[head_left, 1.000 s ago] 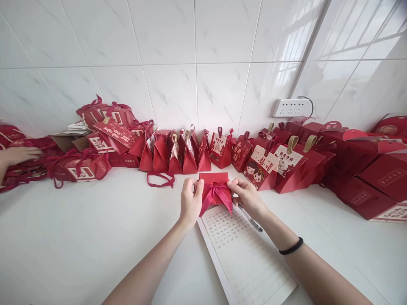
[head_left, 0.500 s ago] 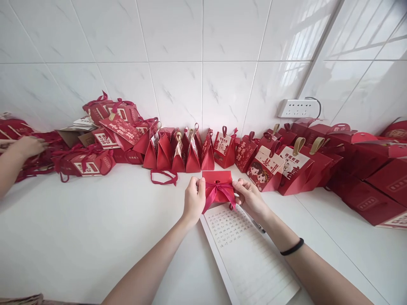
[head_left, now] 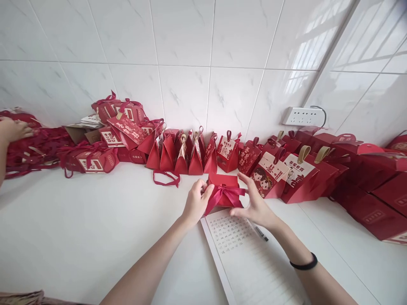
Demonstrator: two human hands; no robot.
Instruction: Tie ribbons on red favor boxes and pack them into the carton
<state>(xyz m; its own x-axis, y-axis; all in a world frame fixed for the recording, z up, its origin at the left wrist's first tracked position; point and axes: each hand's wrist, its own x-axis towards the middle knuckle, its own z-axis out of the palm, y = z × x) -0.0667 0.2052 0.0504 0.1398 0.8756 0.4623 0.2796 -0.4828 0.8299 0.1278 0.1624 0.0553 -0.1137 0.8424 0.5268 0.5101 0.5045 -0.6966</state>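
Note:
A small red gift box (head_left: 226,179) with a magenta ribbon bow (head_left: 224,195) on its front is at the middle of the head view. My left hand (head_left: 197,201) grips its left side, thumb and fingers closed at the edge. My right hand (head_left: 256,203) is at the box's right side with thumb and fingers spread apart; whether the fingertips touch it I cannot tell. Just below the box lies a lined notebook (head_left: 254,271) with rows of handwriting, and a pen (head_left: 261,233) rests on it near my right wrist.
Red gift boxes (head_left: 227,152) line the tiled wall. Larger red boxes (head_left: 369,203) stand at right, and ribboned boxes (head_left: 98,161) are piled at left. A loose ribbon loop (head_left: 167,182) lies ahead. Another person's hand (head_left: 14,129) reaches in at far left. A power strip (head_left: 303,116) is on the wall.
My right hand has opened from its pinch on the bow's right side, fingers now spread. My left hand still holds the box. The other person's hand has moved left, and the view has shifted slightly.

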